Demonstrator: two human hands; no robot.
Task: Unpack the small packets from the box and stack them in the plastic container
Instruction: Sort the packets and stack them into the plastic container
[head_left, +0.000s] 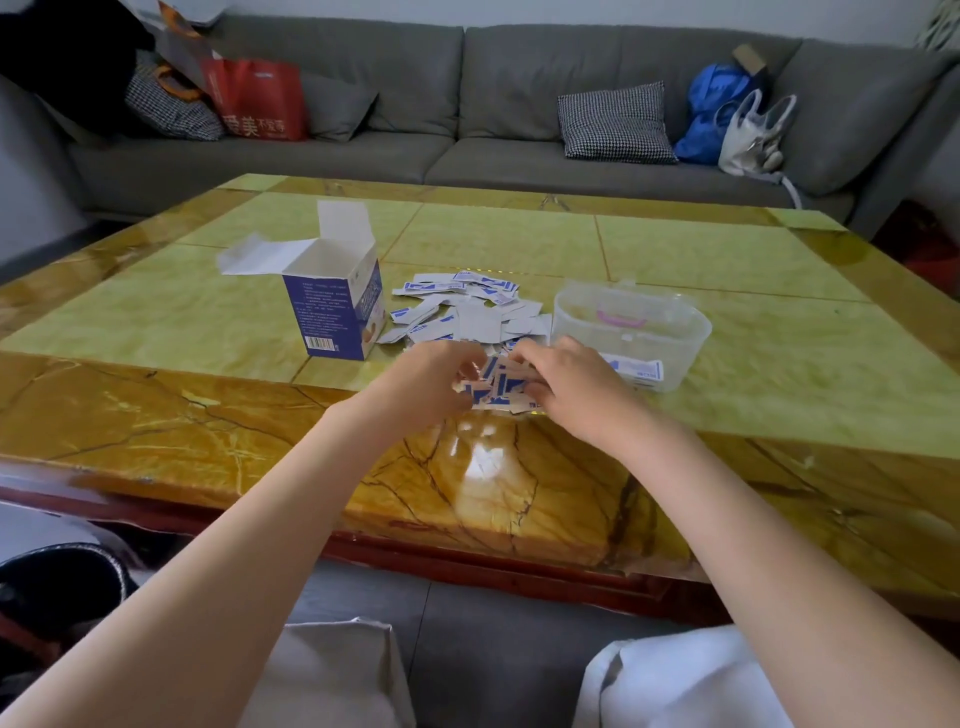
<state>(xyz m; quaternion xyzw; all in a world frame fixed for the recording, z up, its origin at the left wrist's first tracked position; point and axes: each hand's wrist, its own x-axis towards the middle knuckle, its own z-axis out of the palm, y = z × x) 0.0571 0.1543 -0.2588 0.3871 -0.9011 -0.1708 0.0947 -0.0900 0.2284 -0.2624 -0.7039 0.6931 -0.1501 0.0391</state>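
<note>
An open blue-and-white box (335, 304) stands upright on the table with its flaps up. A loose pile of small blue-and-white packets (462, 309) lies to its right. A clear plastic container (631, 332) stands right of the pile, with a few packets flat inside at its near end. My left hand (434, 376) and my right hand (563, 382) curl round a bunch of packets (501, 387) from both sides, just above the table in front of the pile. The fingertips are partly hidden by the packets.
The table (156, 415) has a glossy green and amber stone top with a red wooden edge. A grey sofa (467, 104) behind it holds cushions, a red bag, a blue bag and a white bag. My knees are under the near edge.
</note>
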